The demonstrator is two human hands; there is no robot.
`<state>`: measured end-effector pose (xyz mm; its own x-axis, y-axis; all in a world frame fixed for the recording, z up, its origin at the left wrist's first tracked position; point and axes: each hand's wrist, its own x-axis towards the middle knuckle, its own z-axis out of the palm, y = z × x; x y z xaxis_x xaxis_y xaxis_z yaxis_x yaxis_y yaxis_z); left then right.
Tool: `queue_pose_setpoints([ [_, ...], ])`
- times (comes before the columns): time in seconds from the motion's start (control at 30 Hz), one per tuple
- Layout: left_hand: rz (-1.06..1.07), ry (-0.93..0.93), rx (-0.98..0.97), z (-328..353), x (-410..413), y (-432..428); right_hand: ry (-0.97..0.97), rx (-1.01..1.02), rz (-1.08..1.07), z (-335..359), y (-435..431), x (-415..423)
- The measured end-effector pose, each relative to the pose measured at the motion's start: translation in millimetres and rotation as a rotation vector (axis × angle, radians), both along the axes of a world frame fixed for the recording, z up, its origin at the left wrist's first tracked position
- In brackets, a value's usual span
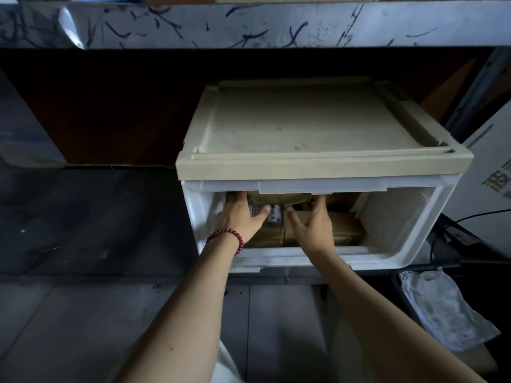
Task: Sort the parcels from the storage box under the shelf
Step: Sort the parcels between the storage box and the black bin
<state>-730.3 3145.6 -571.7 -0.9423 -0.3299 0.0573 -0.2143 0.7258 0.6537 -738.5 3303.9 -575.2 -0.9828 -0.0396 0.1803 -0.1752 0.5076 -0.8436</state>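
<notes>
The storage box (414, 217) sits right of centre under the shelf (249, 23), front open, so both arms stretch in from the lower frame. Left hand (243, 217) and right hand (312, 222) lie spread wide on the brown parcels (345, 225) inside, likely choosing one to draw out.
</notes>
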Motion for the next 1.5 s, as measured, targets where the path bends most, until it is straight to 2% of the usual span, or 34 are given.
queue_pose_setpoints([
  [0.07,0.028,-0.015,0.223,-2.0,-0.4,-2.5,-0.071,-0.054,0.048,-1.2,0.2,0.9],
  [0.13,0.057,-0.061,0.338,-2.2,-0.3,-5.5,-0.124,-0.059,0.064,-4.0,3.1,0.9],
  [0.33,0.127,-0.116,0.182,6.4,8.8,-5.3,-0.183,-0.091,0.093,-3.3,5.7,-1.3],
  [0.5,0.001,-0.337,0.132,9.0,23.1,4.6,-0.307,-0.202,0.044,4.7,14.2,4.7],
  [0.6,-0.051,-0.429,0.166,12.8,33.1,8.8,-0.436,-0.241,0.047,13.0,24.6,14.9],
  [0.7,-0.057,-0.472,0.247,16.9,47.5,15.0,-0.494,-0.183,0.053,22.2,38.0,29.2],
  [0.9,0.010,-0.376,0.458,38.3,66.5,40.1,-0.567,-0.168,0.028,36.8,71.2,44.4],
  [1.07,0.040,-0.372,0.442,46.5,87.8,79.4,-0.537,-0.239,-0.003,50.1,103.5,65.5],
  [1.23,0.114,-0.298,0.394,57.5,109.8,111.8,-0.504,-0.148,0.073,63.5,129.8,91.3],
  [1.4,0.016,-0.287,0.316,61.6,128.8,125.8,-0.593,-0.043,0.146,73.3,160.5,108.2],
  [1.5,-0.038,-0.280,0.374,62.1,136.8,130.1,-0.583,-0.037,0.155,72.7,173.2,112.1],
])
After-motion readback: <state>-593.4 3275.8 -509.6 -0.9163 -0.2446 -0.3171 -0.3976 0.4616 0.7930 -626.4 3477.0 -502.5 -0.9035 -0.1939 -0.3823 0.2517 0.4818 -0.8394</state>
